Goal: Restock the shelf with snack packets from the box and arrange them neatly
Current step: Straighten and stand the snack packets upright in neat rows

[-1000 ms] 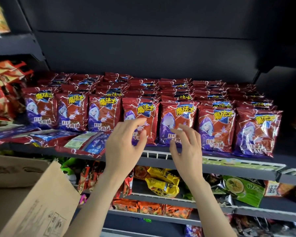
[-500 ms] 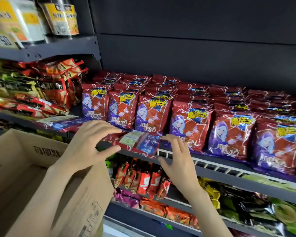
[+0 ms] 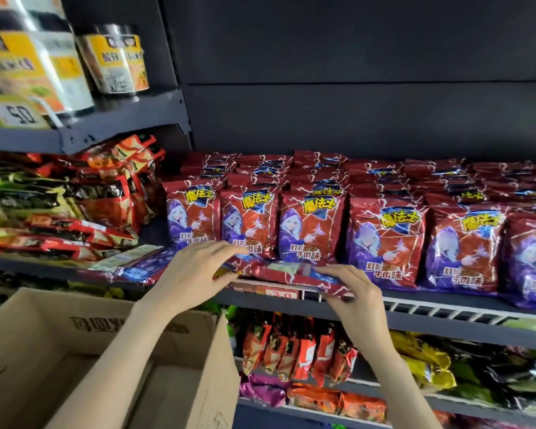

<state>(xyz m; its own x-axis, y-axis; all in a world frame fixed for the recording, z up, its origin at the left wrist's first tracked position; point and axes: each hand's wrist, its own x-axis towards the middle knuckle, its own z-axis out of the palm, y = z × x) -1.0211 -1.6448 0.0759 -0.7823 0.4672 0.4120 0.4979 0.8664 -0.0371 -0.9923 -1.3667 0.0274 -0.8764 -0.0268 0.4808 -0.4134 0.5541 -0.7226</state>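
Red snack packets with a purple-hooded figure stand in rows on the dark shelf. One red packet lies flat at the shelf's front edge, back side up. My left hand grips its left end and my right hand grips its right end. Another flat packet lies to the left of my left hand. The open cardboard box sits below at the lower left; its inside is mostly hidden by my left arm.
Orange, black and green packets are piled on the shelf to the left. Cup containers stand on the upper left shelf above a yellow price tag. Lower shelves hold orange sachets and yellow bags.
The view has swung left and closer to the shelf. Both hands have come together onto the flat packet at the shelf edge and now hold its two ends.
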